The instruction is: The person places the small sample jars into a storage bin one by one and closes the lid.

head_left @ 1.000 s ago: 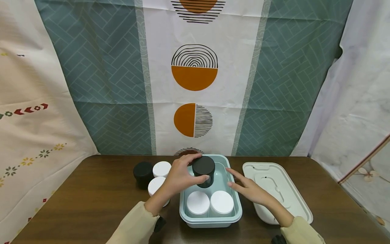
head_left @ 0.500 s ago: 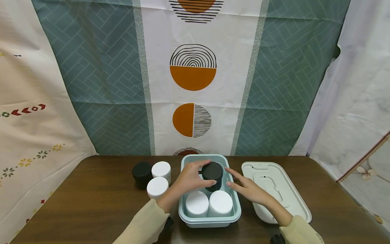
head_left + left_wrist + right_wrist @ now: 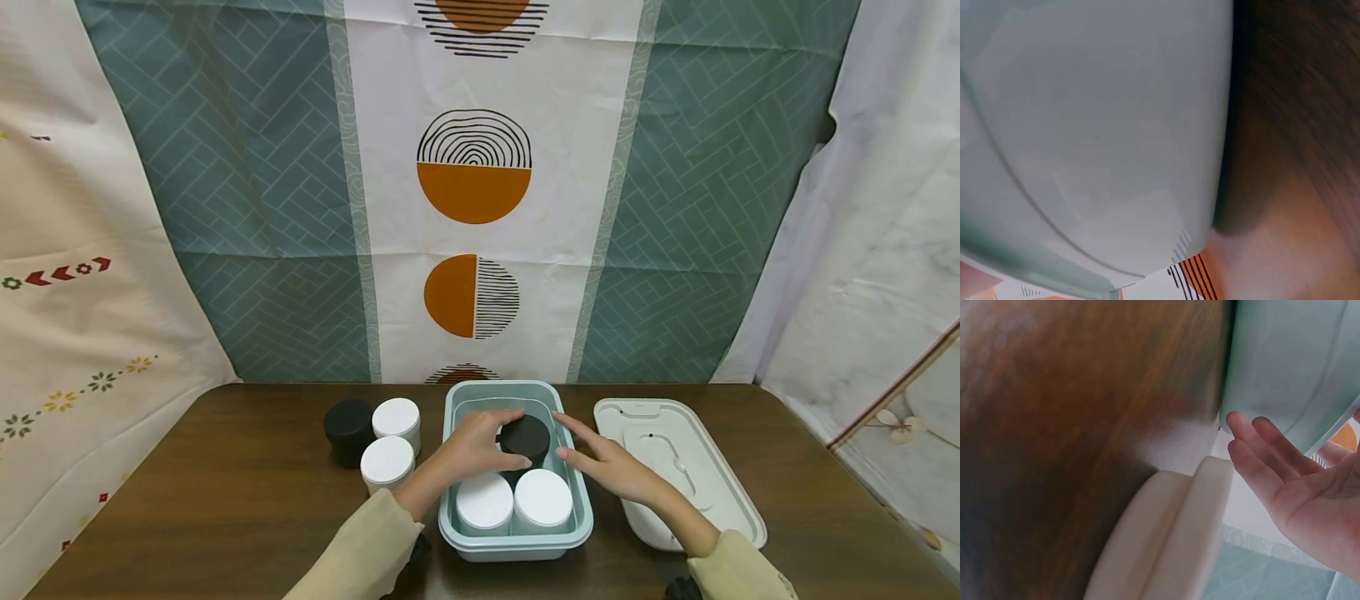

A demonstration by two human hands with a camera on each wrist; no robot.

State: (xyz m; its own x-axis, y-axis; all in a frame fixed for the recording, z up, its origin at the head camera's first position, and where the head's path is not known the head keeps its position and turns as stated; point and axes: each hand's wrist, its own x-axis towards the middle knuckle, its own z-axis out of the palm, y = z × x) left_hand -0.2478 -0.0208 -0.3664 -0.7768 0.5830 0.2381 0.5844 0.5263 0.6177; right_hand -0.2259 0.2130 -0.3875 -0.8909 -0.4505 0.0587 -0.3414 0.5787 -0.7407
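My left hand [image 3: 474, 446] grips a black-lidded jar [image 3: 525, 437] by its sides, low inside the pale blue plastic bin [image 3: 457, 546]. Two white-lidded jars stand upright in the bin's near half: a left white jar [image 3: 484, 502] and a right white jar [image 3: 543, 498]. Over the bin's right rim, my right hand [image 3: 611, 467] rests with thumb and forefinger extended; the right wrist view shows its other fingers [image 3: 1272, 450] loosely bent beside the bin's outer wall [image 3: 1285, 369], holding nothing. The left wrist view is mostly filled by the bin's side wall [image 3: 1110, 137].
Left of the bin stand another black jar [image 3: 350, 432] and two white-lidded jars, one farther back [image 3: 397, 418] and one nearer [image 3: 387, 461], partly behind my left forearm. A whitish lid [image 3: 690, 467] lies on the brown table [image 3: 225, 500] to the right. A patterned curtain [image 3: 300, 208] hangs behind.
My left hand has carried the black jar rightward and toward me, then down into the bin behind the white jars. The right hand has stayed at the bin's right rim.
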